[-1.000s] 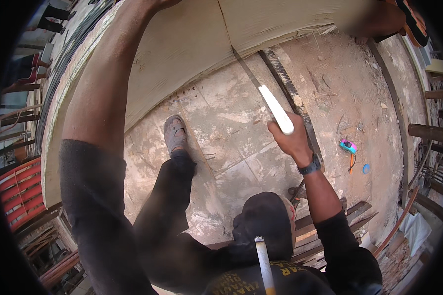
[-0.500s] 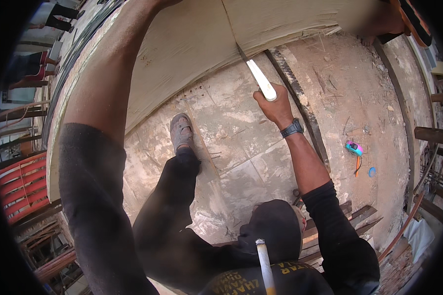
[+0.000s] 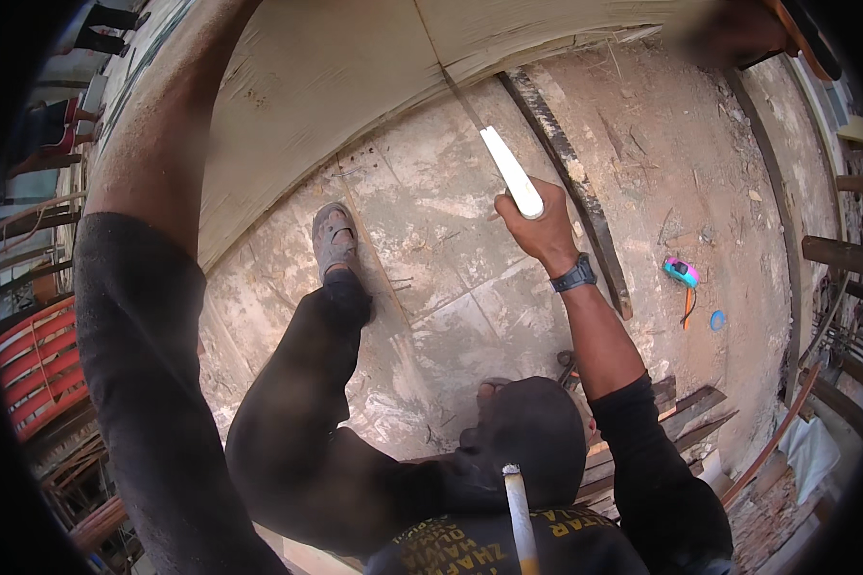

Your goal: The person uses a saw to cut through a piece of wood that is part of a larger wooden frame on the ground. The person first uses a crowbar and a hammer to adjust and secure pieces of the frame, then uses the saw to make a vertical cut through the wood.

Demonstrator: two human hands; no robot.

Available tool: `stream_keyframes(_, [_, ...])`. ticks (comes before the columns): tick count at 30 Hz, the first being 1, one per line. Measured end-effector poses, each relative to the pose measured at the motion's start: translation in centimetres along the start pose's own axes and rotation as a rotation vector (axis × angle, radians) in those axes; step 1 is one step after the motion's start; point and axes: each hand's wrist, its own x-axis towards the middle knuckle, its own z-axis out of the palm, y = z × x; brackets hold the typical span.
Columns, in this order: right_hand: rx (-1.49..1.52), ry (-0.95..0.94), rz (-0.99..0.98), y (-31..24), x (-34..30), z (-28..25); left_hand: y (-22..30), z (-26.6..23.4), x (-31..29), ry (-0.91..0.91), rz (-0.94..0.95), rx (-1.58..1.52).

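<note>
My right hand (image 3: 545, 226) is closed around the white handle (image 3: 511, 174) of a handsaw. The narrow saw blade (image 3: 464, 100) points up and away, its tip end at the near edge of a large pale plywood sheet (image 3: 326, 72). A thin dark line runs across the sheet from the place where the blade meets it. My left forearm (image 3: 158, 144) stretches over the sheet's left part and leaves the picture at the top, so the left hand is out of sight. A dark watch (image 3: 574, 273) sits on my right wrist.
A pink and blue tape measure (image 3: 681, 271) and a blue disc (image 3: 717, 320) lie on the dusty floor at right. A long timber strip (image 3: 571, 182) runs beside my right hand. Wood offcuts (image 3: 690, 412) lie at lower right. A lit cigarette (image 3: 519, 513) shows low in front.
The saw has been drawn back toward me, showing more blade below the sheet's edge. My left hand has slipped out of the top of the picture. The whole view has shifted somewhat.
</note>
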Motion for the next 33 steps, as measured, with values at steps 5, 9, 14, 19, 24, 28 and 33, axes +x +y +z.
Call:
stream_keyframes(5, [0.022, -0.036, -0.025, -2.2, -10.7, -3.4, -0.6, -2.8, -0.7, -0.082, 0.105, -0.04])
stream_keyframes(9, [-0.013, 0.03, -0.032, 0.0, 3.7, 0.1, 0.5, 0.5, 1.4, 0.06, 0.084, -0.07])
stream_keyframes(14, [0.007, -0.069, 0.025, -1.9, -6.8, -1.1, -3.0, -0.7, 0.1, 0.003, 0.055, 0.025])
stream_keyframes(19, [0.036, -0.069, 0.034, -2.2, -4.4, -1.9, -1.4, -0.6, 0.4, 0.009, 0.016, 0.026])
stream_keyframes(24, [0.019, -0.008, 0.03, -1.0, -0.9, -0.5, 0.4, 0.1, -0.2, -0.058, -0.088, -0.003])
stream_keyframes(28, [0.064, -0.036, -0.004, -2.2, -8.8, -2.5, -2.9, -1.1, 0.5, 0.047, 0.021, 0.113])
stream_keyframes(33, [-0.017, -0.056, -0.011, -1.3, 0.5, -2.7, 1.2, -1.5, 1.5, -0.041, -0.051, 0.043])
